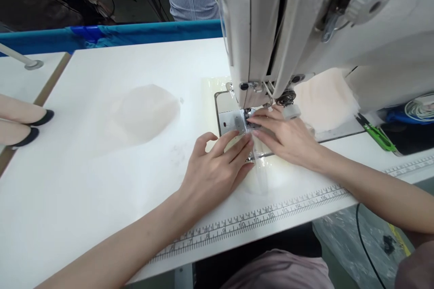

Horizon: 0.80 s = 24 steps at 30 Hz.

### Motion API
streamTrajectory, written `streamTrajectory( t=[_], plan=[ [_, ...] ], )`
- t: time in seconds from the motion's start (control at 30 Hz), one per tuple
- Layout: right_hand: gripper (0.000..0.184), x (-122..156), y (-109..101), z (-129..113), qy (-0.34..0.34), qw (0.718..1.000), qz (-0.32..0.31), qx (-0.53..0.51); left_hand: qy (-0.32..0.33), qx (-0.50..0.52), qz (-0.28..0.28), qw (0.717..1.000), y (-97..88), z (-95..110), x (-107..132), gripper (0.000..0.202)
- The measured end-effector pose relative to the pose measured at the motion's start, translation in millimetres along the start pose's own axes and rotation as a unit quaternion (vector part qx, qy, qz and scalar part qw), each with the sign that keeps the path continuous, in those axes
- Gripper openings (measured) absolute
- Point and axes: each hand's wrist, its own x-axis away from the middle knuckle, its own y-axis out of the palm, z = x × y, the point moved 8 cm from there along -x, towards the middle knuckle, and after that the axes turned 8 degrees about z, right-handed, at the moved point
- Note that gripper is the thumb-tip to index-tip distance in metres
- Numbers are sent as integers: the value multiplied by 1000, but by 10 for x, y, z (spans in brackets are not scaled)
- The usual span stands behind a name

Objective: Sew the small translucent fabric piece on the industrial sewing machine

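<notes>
A thin, see-through strip of sheer fabric [260, 174] runs from the sewing machine's needle area toward the table's front edge. My left hand [219, 162] is bent over it, its fingertips pinching the strip just in front of the metal needle plate [232, 119]. My right hand [285, 137] reaches in from the other side, with fingers and thumb closed about the fabric close to the presser foot [248, 115]. Both sets of fingertips nearly meet. The needle and part of the fabric are hidden by the fingers and the sewing machine head [261, 31].
Pale sheer fabric pieces [149, 113] lie on the white table left, with more pale fabric [325, 99] under the machine arm. Green thread snips [378, 133] rest beside a dark phone-like slab [412, 137]. A printed ruler [242, 226] lines the front edge.
</notes>
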Motion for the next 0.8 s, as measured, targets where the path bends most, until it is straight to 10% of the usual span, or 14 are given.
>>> streamTrajectory(
  t=[0.3, 0.8],
  plan=[
    [30, 12, -280, 47, -42, 976, 61, 206, -17, 18, -5, 1000, 53, -83, -27, 27],
    [31, 129, -10, -241, -102, 961, -19, 258, -39, -27, -29, 998, 63, -124, -46, 29]
  ],
)
